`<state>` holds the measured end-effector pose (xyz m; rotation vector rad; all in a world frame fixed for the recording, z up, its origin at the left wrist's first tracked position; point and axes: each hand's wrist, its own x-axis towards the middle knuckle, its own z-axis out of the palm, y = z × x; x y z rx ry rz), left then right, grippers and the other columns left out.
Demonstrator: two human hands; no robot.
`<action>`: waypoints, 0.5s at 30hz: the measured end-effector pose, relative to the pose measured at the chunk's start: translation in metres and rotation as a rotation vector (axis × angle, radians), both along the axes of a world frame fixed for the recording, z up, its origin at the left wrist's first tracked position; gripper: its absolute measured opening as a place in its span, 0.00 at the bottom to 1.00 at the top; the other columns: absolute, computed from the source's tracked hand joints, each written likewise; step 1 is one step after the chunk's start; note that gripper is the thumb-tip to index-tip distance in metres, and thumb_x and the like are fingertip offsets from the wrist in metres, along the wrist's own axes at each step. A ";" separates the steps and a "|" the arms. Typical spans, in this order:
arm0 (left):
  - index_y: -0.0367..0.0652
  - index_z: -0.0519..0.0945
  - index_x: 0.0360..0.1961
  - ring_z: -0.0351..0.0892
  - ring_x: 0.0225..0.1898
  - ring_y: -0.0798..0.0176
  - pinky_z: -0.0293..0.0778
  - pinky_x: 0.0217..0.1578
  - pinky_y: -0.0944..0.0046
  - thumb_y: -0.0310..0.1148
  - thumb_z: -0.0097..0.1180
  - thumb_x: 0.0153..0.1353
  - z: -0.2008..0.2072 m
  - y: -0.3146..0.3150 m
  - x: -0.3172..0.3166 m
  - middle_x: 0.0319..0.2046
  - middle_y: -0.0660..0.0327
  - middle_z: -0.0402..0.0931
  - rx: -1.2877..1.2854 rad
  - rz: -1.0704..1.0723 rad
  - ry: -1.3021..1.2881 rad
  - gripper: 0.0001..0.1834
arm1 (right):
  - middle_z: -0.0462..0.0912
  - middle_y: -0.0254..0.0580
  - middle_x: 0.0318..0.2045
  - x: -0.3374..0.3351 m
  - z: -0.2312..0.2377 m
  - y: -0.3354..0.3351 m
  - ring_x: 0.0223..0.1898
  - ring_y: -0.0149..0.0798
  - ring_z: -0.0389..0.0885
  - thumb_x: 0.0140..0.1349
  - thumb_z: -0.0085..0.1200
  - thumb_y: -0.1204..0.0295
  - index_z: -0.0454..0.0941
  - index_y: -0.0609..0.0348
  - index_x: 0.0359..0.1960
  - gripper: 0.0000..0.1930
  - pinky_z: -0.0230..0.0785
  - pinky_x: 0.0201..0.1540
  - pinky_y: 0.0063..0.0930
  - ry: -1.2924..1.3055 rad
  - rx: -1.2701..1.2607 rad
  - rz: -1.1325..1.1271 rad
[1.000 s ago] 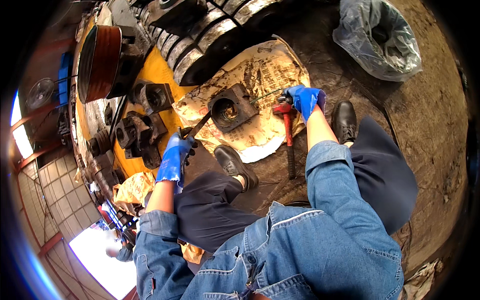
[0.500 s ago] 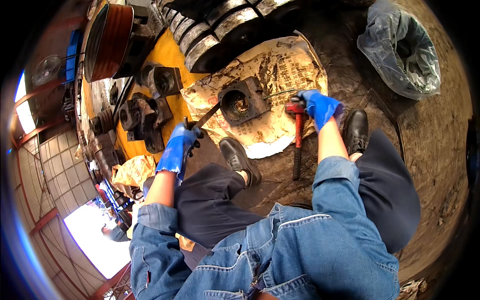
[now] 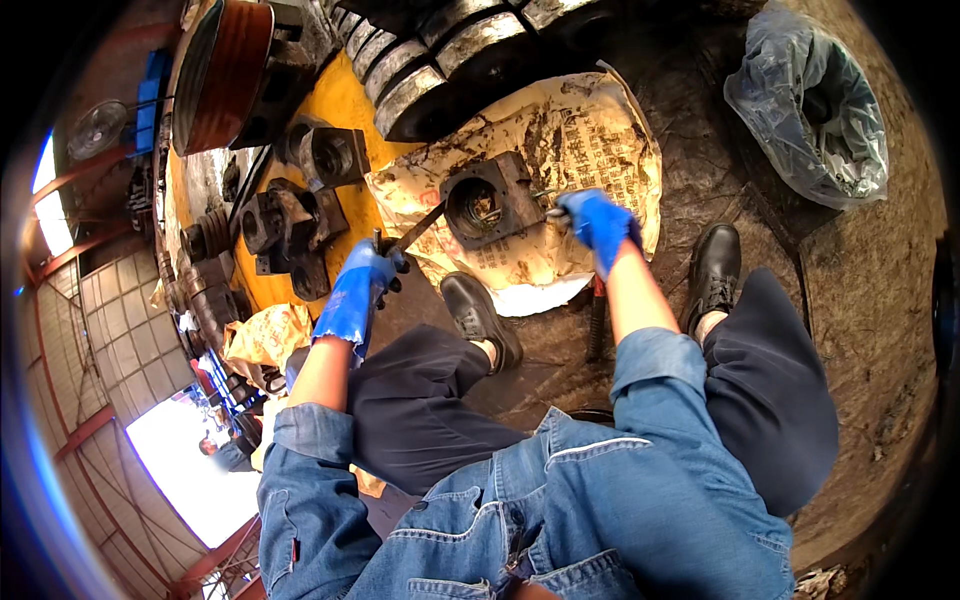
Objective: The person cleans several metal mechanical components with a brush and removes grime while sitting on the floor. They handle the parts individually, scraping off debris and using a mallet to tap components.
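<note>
A square cast-metal housing (image 3: 519,196) with a large round bore lies on a dirty paper sack (image 3: 575,125) in front of me. My left hand (image 3: 362,285), in a blue glove, is closed on a flat metal scraper-like bar (image 3: 420,229). The bar's far end reaches the housing's left side. My right hand (image 3: 602,226), also gloved in blue, is closed just right of the housing on a thin rod (image 3: 547,197). Only a short piece of that rod shows between the glove and the housing. Beneath my right forearm, a red tool with a black ribbed lower part (image 3: 597,312) is mostly hidden.
Several similar castings (image 3: 290,225) sit on a yellow surface (image 3: 345,100) at the left. Stacked round metal parts (image 3: 415,98) stand at the back. A bin lined with clear plastic (image 3: 760,95) is at the far right. My black shoes (image 3: 716,268) flank the sack's near side.
My right hand has moved left toward the housing, and less of the thin rod shows. It now covers the red tool's top. My left hand and the bar have barely moved.
</note>
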<state>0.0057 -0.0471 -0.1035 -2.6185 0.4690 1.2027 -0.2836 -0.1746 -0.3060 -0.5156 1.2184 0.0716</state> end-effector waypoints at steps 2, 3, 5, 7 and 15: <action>0.46 0.80 0.45 0.74 0.18 0.65 0.68 0.17 0.60 0.37 0.51 0.69 0.002 -0.007 -0.008 0.26 0.59 0.82 -0.026 -0.018 -0.045 0.10 | 0.71 0.33 0.21 0.019 -0.031 0.008 0.19 0.22 0.61 0.74 0.45 0.61 0.77 0.55 0.40 0.12 0.62 0.20 0.20 0.003 -0.169 0.321; 0.47 0.82 0.39 0.71 0.16 0.64 0.67 0.17 0.59 0.39 0.51 0.70 0.000 -0.006 -0.008 0.22 0.58 0.80 -0.032 -0.015 -0.065 0.10 | 0.72 0.33 0.21 0.015 -0.045 0.008 0.18 0.21 0.61 0.74 0.46 0.62 0.78 0.55 0.40 0.12 0.62 0.19 0.19 0.001 -0.179 0.259; 0.47 0.81 0.44 0.74 0.19 0.65 0.68 0.17 0.59 0.38 0.52 0.70 -0.002 0.006 -0.003 0.25 0.60 0.82 -0.037 -0.006 -0.063 0.10 | 0.75 0.34 0.22 0.002 -0.036 -0.004 0.17 0.20 0.62 0.73 0.48 0.63 0.79 0.55 0.40 0.11 0.62 0.18 0.17 0.020 -0.006 -0.042; 0.46 0.81 0.46 0.77 0.21 0.66 0.69 0.17 0.59 0.38 0.52 0.70 0.001 0.002 -0.006 0.28 0.61 0.83 -0.078 -0.007 -0.029 0.11 | 0.81 0.38 0.25 -0.027 -0.037 -0.030 0.15 0.21 0.65 0.72 0.50 0.64 0.81 0.57 0.45 0.12 0.64 0.16 0.15 0.076 0.114 -0.315; 0.41 0.80 0.49 0.79 0.23 0.68 0.70 0.17 0.61 0.35 0.52 0.70 0.004 0.001 -0.007 0.33 0.63 0.85 -0.126 0.007 0.015 0.13 | 0.79 0.32 0.25 0.016 0.006 0.004 0.17 0.21 0.61 0.71 0.51 0.63 0.81 0.55 0.41 0.11 0.57 0.18 0.17 0.127 -0.095 0.189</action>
